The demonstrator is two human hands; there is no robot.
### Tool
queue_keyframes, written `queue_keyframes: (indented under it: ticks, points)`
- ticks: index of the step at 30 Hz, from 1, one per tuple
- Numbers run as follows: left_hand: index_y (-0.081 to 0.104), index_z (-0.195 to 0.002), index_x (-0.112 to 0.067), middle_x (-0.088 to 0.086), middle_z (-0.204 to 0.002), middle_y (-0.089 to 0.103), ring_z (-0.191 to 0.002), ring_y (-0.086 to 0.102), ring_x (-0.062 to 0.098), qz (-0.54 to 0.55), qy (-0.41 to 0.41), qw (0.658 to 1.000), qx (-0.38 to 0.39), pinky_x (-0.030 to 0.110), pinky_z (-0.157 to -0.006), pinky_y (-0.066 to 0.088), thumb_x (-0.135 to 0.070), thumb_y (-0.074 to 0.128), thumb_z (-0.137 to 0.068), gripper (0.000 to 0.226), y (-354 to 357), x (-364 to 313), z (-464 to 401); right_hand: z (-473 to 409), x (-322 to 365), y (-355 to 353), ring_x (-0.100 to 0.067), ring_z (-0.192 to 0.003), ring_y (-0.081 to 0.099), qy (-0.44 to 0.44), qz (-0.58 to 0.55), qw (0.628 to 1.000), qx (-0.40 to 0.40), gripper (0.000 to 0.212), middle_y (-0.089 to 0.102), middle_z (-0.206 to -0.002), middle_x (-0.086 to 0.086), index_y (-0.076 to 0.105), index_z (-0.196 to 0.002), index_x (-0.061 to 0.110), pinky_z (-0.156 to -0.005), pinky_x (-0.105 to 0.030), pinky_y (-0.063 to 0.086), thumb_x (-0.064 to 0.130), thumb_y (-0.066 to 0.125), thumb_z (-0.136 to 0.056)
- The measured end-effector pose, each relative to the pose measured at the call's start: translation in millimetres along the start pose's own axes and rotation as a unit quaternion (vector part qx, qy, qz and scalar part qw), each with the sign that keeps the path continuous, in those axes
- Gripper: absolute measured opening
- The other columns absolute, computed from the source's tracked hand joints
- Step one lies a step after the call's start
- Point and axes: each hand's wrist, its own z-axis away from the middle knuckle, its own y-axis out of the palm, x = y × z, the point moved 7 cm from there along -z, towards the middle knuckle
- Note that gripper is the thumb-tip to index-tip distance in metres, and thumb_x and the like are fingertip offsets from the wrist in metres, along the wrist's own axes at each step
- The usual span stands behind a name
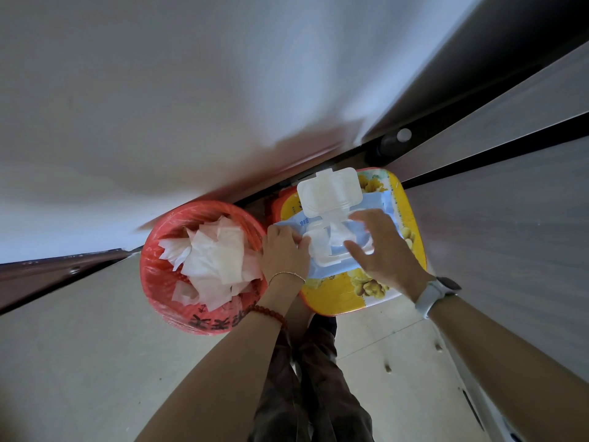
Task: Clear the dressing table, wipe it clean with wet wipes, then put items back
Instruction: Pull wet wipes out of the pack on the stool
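Wipes come first: the blue wet-wipe pack lies flat on a yellow flowered stool on the floor, its white flip lid swung fully back and a crumpled wipe standing up out of the opening. The left hand presses on the pack's near left edge, fingers curled together onto the film. The right hand hovers over the opening with fingers spread apart; motion blur makes it hard to say whether they touch the wipe, though they do not look closed on it.

Several slips look possible. A pull at a slant could drag out a chain of sheets instead of one, since the next one tends to follow. If the left hand eases off, the light pack may lift with the wipe or slide toward the stool's rim. A pinch on only a corner could tear the damp sheet. Leaving the lid back would dry the rest.

Just left of the stool, touching it or nearly so, a red-lined bin holds a heap of used wipes; an elbow swing could tip it. The dressing table itself is not in view.
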Motion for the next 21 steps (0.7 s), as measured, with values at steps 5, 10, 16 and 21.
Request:
queue_keyframes:
  ticks: [5, 10, 16, 21]
  points:
    - [0.060, -0.090, -0.008, 0.010, -0.115, 0.049, -0.112, 0.044, 0.025, -0.001, 0.011, 1.000, 0.001, 0.029, -0.092, 0.026, -0.026, 0.057, -0.086, 0.019, -1, -1, 0, -13, 17, 18, -0.032, -0.101, 0.048, 0.005, 0.144, 0.990, -0.012, 0.037, 0.055, -0.108, -0.014, 0.057, -0.115, 0.012, -0.077, -0.045, 0.047, 0.026, 0.065, -0.082]
    - [0.060, -0.090, -0.007, 0.010, -0.115, 0.049, -0.110, 0.045, 0.024, -0.002, 0.017, 1.000, 0.004, 0.027, -0.088, 0.026, -0.025, 0.058, -0.086, 0.019, -1, -2, 2, -12, 23, 1, -0.018, -0.083, 0.043, -0.007, 0.010, 0.998, -0.054, 0.018, 0.052, -0.082, -0.003, 0.057, -0.078, 0.007, -0.072, -0.021, 0.037, 0.023, 0.055, -0.085]
    - [0.059, -0.088, -0.008, 0.009, -0.114, 0.050, -0.106, 0.048, 0.023, 0.008, 0.003, 1.000, 0.005, 0.027, -0.085, 0.031, -0.026, 0.057, -0.087, 0.019, -5, -6, 5, 16, 21, -32, 0.005, -0.073, 0.054, 0.088, -0.211, 0.971, -0.076, 0.014, 0.060, -0.077, 0.006, 0.056, -0.073, 0.016, -0.072, -0.004, 0.039, 0.008, 0.061, -0.084]
    - [0.061, -0.083, -0.012, 0.009, -0.110, 0.052, -0.106, 0.050, 0.026, -0.015, 0.020, 1.000, 0.005, 0.041, -0.096, 0.037, -0.028, 0.057, -0.085, 0.016, -5, -13, 6, 37, 21, -19, 0.006, -0.060, 0.055, 0.150, -0.258, 0.953, -0.056, 0.022, 0.061, -0.074, 0.007, 0.058, -0.069, 0.019, -0.063, -0.006, 0.041, 0.003, 0.063, -0.083]
